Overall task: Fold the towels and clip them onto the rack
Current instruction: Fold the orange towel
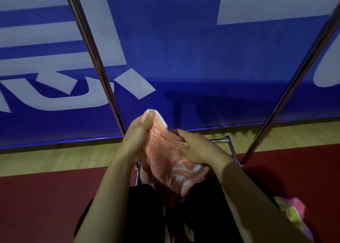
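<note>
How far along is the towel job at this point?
Nothing shows clipped on the rack poles. In hand: the left hand and right hand grip one orange towel, still bunched. Left: fold it, clip it, then the pink-and-yellow cloth at lower right.

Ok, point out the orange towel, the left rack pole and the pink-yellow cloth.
orange towel (165, 158): head view, middle of fabric.
left rack pole (95, 58): head view, mid-shaft.
pink-yellow cloth (294, 213): head view, visible bunch.

Orange-and-white patterned towel (165, 156), bunched and partly folded, held up between the two slanting metal poles of the rack (95, 58), lower end hanging.
</note>
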A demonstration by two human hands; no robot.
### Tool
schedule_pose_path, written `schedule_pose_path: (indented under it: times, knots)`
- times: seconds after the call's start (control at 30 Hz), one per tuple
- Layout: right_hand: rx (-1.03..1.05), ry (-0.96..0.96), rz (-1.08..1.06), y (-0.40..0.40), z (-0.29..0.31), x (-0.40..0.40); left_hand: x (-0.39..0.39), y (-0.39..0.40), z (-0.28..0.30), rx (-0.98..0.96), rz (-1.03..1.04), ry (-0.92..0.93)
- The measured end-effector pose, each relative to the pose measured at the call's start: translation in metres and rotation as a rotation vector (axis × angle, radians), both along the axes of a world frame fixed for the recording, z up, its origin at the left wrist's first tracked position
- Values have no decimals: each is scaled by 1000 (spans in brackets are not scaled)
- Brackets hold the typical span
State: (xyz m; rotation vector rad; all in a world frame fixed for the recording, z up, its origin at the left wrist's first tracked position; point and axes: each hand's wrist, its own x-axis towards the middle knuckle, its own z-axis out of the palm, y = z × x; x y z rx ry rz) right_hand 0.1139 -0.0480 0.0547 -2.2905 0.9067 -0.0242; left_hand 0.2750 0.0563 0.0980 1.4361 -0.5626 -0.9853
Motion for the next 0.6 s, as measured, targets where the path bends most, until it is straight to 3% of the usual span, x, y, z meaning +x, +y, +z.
schedule_pose_path:
  times: [0.17,0.27,0.33,0.47,0.6]
  knots:
    - [49,-68,95,0,-1,-1,-2,4,10,-23,-52,256]
    - [171,-168,149,6,6,-1,-1,3,7,-38,-17,255]
    - [208,-189,115,8,6,2,2,-1,2,-17,78,147]
    - [258,-225,42,8,9,4,5,-3,-8,74,236,-316]
    - [224,-210,2,3,11,-1,2,-2,-10,7,243,-456]
